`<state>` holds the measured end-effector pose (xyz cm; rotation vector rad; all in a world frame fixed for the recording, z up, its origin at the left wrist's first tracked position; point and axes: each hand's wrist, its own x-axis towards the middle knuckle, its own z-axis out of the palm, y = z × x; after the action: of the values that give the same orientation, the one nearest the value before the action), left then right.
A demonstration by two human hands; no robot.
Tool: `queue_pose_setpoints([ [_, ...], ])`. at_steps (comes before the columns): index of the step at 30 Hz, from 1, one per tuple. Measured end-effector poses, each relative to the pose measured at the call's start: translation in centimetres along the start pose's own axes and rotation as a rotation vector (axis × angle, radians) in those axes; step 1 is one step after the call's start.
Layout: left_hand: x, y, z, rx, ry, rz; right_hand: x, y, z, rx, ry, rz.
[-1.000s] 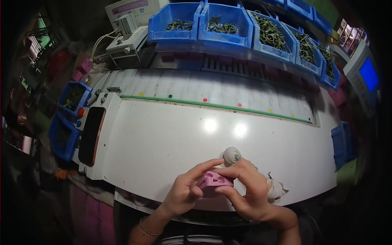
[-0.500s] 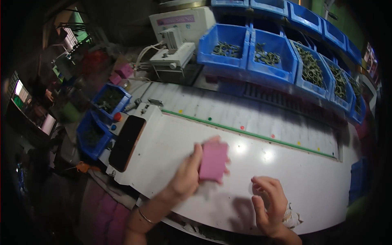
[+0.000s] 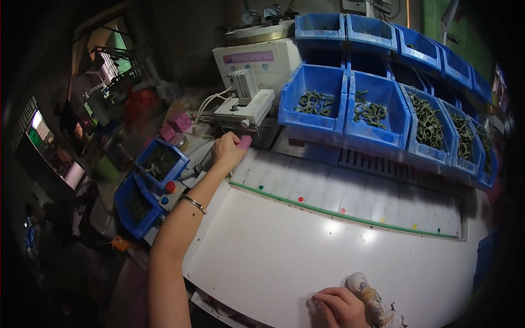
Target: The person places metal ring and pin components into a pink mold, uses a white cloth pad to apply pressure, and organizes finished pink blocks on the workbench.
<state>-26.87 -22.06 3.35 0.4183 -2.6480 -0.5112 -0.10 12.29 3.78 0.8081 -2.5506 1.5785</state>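
My left hand reaches far forward, its fingers closed around a pink block. It is just below a small white press-like device with hoses, at the left end of the white slatted strip. Only one end of the block shows past my fingers. My right hand is low over the white tabletop, fingers loosely bent and apart, with nothing visible in them. Right beside it lies a cloth-wrapped bundle with a rounded white head and tied cord.
Blue bins holding greenish curled metal-like parts rise in tiers at the back right. Two more blue bins stand left, beside a red button. Pink blocks sit behind them. A green strip edges the slatted strip.
My left hand has carried the pink block from mid-table forward and left to the white device. My right hand has moved lower, and the bundle beside it shows more. The view has shifted.
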Motion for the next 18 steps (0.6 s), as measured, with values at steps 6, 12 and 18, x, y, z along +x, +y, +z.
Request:
queue_pose_setpoints([
  [6,1.3,-1.8,0.7,0.062,-0.036,0.071,0.1,-0.1,0.0,0.027,-0.077,0.003],
  [12,-1.8,0.4,0.7,0.052,0.129,0.379,-0.1,-1.0,0.1,0.029,-0.086,0.015],
  [18,-7.2,3.9,1.9,-0.201,-0.126,0.509,-1.6,-1.4,-0.5,-0.028,-0.109,-0.071],
])
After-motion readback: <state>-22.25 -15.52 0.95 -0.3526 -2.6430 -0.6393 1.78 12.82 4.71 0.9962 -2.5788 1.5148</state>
